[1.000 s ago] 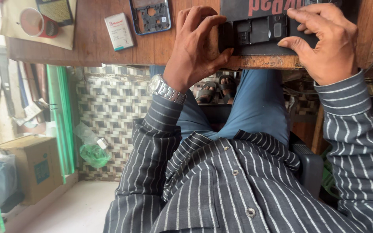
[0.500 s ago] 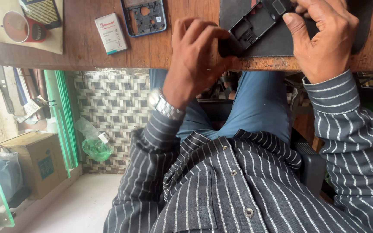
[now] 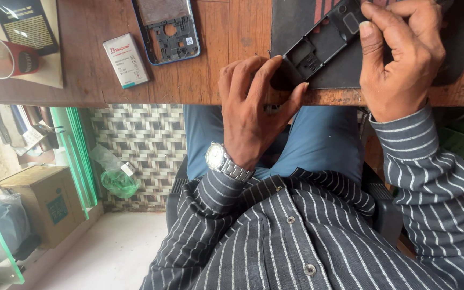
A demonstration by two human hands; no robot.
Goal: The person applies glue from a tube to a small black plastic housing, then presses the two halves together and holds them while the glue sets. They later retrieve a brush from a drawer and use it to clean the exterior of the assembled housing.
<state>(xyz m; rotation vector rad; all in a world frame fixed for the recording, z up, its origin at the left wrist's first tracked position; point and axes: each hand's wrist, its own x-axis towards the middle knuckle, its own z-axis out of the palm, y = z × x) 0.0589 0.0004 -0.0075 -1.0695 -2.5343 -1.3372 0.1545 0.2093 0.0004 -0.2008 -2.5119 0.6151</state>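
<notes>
**Working a black phone frame at the edge of a wooden bench**

Gripping a long black plastic phone housing (image 3: 323, 45) with both hands, a seated person in a dark pinstriped shirt leans over a brown wooden bench (image 3: 232, 80). The housing lies slanted on a dark rubber mat (image 3: 457, 59), its lower end near the bench edge. The left hand (image 3: 253, 107), with a silver wristwatch (image 3: 222, 160), has its fingers curled and pinching that lower end, thumb out to the side. The right hand (image 3: 398, 59) closes on the upper part, its forefinger pressing down on the frame's top face.

To do this well, I would judge, the lower end should stay pinned by the left hand while the right works with even pressure, so the thin plastic flexes without cracking (it looks brittle at the cut-outs).

Further left on the bench lie a blue-rimmed phone shell with its inner frame bare (image 3: 167, 29), a small white rectangular battery pack (image 3: 126, 60) and a red cup (image 3: 6, 56) on its side on a beige sheet.

Compared with half a second ago, the housing keeps much the same slant, the left fingers have spread a little across its lower end, and the view has drifted slightly rightward. A full second ago the piece lay level between the two hands.
</notes>
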